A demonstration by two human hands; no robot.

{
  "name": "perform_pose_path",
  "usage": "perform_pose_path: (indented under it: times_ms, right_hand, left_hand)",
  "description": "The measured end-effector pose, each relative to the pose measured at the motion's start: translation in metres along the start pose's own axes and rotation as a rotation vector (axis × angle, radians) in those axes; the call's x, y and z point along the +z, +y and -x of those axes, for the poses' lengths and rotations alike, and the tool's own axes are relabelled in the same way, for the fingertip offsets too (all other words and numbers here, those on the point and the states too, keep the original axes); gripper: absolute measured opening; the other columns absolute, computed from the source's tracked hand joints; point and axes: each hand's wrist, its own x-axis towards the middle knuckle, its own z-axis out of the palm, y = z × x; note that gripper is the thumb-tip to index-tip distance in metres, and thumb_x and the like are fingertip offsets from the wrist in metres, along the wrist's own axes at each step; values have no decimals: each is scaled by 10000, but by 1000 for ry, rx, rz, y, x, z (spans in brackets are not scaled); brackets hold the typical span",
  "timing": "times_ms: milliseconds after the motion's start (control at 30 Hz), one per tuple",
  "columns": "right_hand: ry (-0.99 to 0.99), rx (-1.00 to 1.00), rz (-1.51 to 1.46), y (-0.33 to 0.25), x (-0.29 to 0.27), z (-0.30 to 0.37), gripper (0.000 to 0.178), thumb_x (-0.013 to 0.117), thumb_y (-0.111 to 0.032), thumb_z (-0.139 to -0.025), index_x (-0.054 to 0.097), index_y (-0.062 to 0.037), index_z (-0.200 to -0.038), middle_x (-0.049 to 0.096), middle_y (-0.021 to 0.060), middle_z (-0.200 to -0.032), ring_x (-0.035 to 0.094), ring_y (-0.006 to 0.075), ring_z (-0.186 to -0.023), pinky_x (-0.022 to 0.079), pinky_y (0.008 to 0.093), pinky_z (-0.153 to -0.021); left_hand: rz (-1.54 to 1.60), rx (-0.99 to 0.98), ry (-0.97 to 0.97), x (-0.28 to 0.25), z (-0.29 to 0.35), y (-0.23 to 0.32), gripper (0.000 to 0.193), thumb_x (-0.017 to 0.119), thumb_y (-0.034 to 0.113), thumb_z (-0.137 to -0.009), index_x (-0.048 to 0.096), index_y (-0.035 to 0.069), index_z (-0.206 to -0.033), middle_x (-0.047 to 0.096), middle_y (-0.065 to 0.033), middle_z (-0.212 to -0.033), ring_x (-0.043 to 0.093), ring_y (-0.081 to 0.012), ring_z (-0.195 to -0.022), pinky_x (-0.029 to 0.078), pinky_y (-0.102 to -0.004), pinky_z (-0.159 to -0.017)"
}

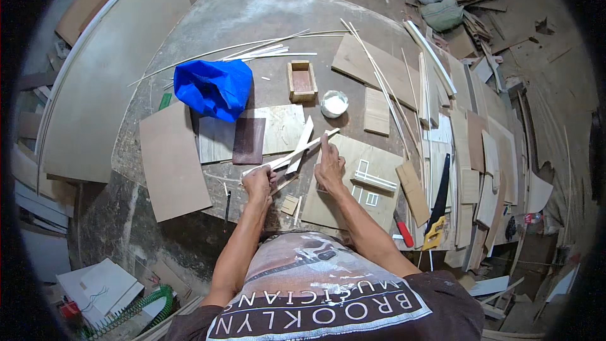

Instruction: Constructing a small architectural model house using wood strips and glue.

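A thin pale wooden strip (295, 153) slants across the bench in front of me, its far end up to the right. My left hand (257, 183) is closed around the strip's near end. My right hand (329, 169) is closed near the far end, its index finger stretched along the strip; the thumb is mostly hidden. A second flat strip (305, 134) crosses beneath. Beside my right hand, a plywood panel (322, 205) carries a small piece with white window-like frames (374, 181). A tub of white paste (334, 104) stands beyond, near a small open wooden box (302, 82).
A blue bag (214, 88) and a brown board (173, 161) lie at left, with a dark sanding sheet (249, 141) nearer the middle. On the right are a handsaw (437, 205), a red-handled tool (403, 230) and stacked offcuts. Long thin sticks (379, 76) lie across the far bench.
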Motion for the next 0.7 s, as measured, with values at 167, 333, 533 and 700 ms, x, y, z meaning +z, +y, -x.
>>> perform_pose_path:
  times_ms: [167,333,533,700]
  right_hand:
    - [-41,-67,0,-15,7,12,889,522,-37,-758,135,-46,-1559,415,276,-1409,361,399,-1330,287,536,-995]
    - [-152,-228,37,-54,7,45,824,479,-53,-808,154,-69,-1565,419,203,-1471,301,387,-1397,248,599,-1084]
    - [-160,-573,104,-76,-8,64,828,545,-31,-769,235,-63,-1536,411,161,-1484,344,341,-1392,293,599,-1048]
    - [11,-400,-579,-116,-89,59,770,569,-43,-783,286,9,-1498,459,237,-1412,491,349,-1249,379,453,-1066]
  left_hand:
    - [-49,-110,20,2,0,3,119,635,69,-878,619,-46,-857,631,-107,-672,565,-163,-481,431,-253,-407]
    - [-115,-135,-5,6,9,8,109,650,70,-854,639,-37,-864,641,-106,-702,563,-163,-491,421,-259,-403]
    - [-34,-94,-111,-10,12,2,93,638,62,-864,652,-25,-894,648,-90,-745,582,-152,-561,452,-275,-481]
    - [-271,146,-202,-19,39,27,128,670,89,-868,674,-36,-897,653,-72,-724,626,-156,-600,506,-265,-552]
